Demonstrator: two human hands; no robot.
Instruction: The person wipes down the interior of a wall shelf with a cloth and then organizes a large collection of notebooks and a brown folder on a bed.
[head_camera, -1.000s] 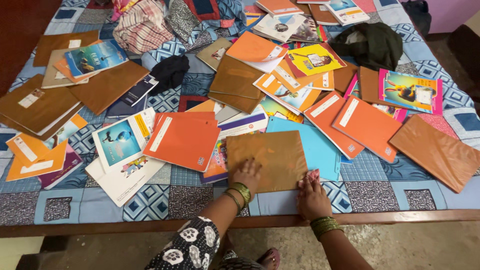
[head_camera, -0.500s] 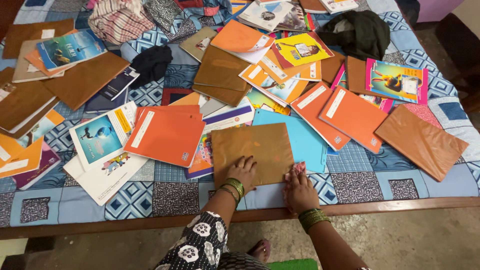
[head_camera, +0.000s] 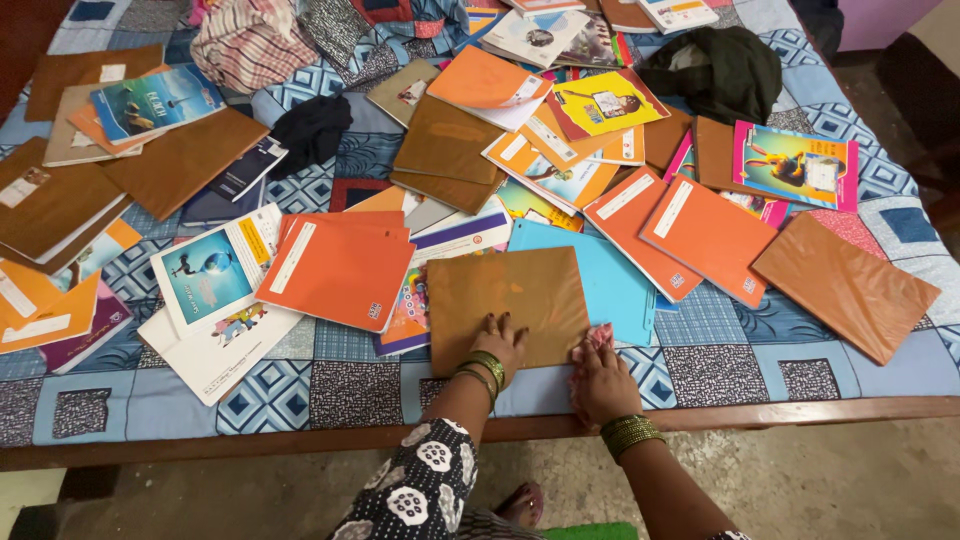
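Left hand flat on brown-covered notebook, fingers spread, pressing its near edge, gripping nothing. Notebook lies near front edge of patchwork-quilted bed, between orange notebook and light-blue book. Right hand just beside notebook's right corner, fingers bunched around pink cloth. Green-gold bangles on both wrists.

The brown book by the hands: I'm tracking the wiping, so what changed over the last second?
Little changed. The right hand with its pink cloth slid slightly toward the brown book, now at its right edge. The left hand stayed pressed on the book's lower edge. The book and the orange notebook beside it kept their places.
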